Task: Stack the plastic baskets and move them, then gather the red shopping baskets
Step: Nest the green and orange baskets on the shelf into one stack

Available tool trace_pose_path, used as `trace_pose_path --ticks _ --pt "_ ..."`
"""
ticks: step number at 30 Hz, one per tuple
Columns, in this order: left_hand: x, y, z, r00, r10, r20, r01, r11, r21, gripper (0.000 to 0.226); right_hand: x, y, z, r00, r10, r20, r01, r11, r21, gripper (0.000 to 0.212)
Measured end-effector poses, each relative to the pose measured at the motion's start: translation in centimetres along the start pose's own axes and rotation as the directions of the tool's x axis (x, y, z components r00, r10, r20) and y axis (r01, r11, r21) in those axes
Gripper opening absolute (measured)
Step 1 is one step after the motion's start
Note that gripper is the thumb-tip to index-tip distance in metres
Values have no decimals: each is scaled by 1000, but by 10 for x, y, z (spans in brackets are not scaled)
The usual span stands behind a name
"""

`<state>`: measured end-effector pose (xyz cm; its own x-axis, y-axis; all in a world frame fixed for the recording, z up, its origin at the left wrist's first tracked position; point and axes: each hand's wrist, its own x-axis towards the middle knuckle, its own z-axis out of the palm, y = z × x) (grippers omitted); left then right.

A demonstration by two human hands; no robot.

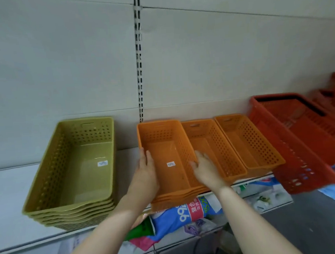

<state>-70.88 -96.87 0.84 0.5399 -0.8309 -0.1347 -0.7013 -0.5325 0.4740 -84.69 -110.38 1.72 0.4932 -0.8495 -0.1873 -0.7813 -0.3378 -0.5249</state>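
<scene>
Now both hands grip the orange basket stack [165, 163] on the shelf [4, 199]: left hand [146, 172] on its left wall, right hand [206, 170] on its right wall. Olive stack [72, 174] left of hands, red shopping baskets [304, 140] far right.

At lower left we see a nested stack of olive-green perforated baskets [72, 174]. At centre, three orange baskets [208, 149] stand side by side, the leftmost a nested stack. Red shopping baskets [303, 136] sit at right.
</scene>
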Motion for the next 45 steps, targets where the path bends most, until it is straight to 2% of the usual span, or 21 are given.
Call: trace_pose_path --ticks 2,4,6,7,12,14,16,18,20,21,23,25,27,31,35,36,38,40,41,43,45 --pt "3 2 2 998 -54 23 54 998 -26 89 1 15 -8 999 -24 25 23 999 43 40" --pt "4 0 2 998 -60 20 60 998 -8 93 6 39 -21 990 -2 -138 5 1000 18 42" --pt "5 -6 4 998 -60 14 59 998 35 93 12 68 -39 947 27 -319 -66 992 -111 42" --pt "5 -9 5 998 -62 -9 62 997 49 90 17 83 -47 936 36 -350 -108 976 -189 42" --pt "-1 -17 10 983 -52 -176 73 991 115 74 39 124 -61 972 33 -234 -108 943 -315 32" --pt "1 -13 13 960 40 -276 34 965 260 62 46 133 -59 966 -19 -259 -58 957 -284 36" --pt "5 9 14 952 94 -290 19 931 364 61 53 141 -61 968 -61 -243 5 974 -226 34" --pt "7 50 22 940 119 -320 -30 962 271 64 55 149 -68 972 -64 -227 28 987 -158 24" --pt "10 98 38 901 244 -359 -186 964 190 57 56 166 -78 952 -74 -295 29 988 -154 28" --pt "12 120 47 892 297 -340 -257 953 159 53 56 177 -85 935 -84 -343 16 981 -196 32" --pt "19 150 73 921 338 -194 -324 941 100 49 59 203 -101 927 -95 -363 -13 959 -283 34" --pt "22 165 101 934 358 -17 -352 926 134 44 58 226 -114 958 -104 -267 13 947 -322 28" --pt "20 172 124 925 371 81 -379 903 201 36 50 241 -119 981 -136 -140 87 946 -311 36" --pt "15 170 141 950 310 37 -304 892 336 41 24 256 -113 975 -209 -80 184 953 -241 45" --pt "11 164 141 948 317 -5 -293 883 368 40 5 261 -103 985 -172 -27 157 945 -287 55" --pt "10 163 140 946 325 -6 -301 880 367 40 -1 262 -101 987 -156 -45 138 951 -276 58" --pt "6 161 140 940 341 -3 -317 879 356 38 -14 265 -97 945 -239 -221 185 953 -240 56" --pt "3 156 141 937 349 -16 -325 887 328 34 -21 272 -98 851 -319 -418 215 937 -276 29" --pt "2 154 141 934 356 -26 -330 890 316 33 -22 272 -100 851 -294 -435 172 939 -299 20" --pt "1 149 142 927 375 -33 -347 885 311 31 -20 267 -103 932 -84 -353 -14 964 -265 46" --pt "-2 148 141 924 381 -14 -361 885 294 29 -16 261 -103 948 178 -263 -236 948 -212 66"
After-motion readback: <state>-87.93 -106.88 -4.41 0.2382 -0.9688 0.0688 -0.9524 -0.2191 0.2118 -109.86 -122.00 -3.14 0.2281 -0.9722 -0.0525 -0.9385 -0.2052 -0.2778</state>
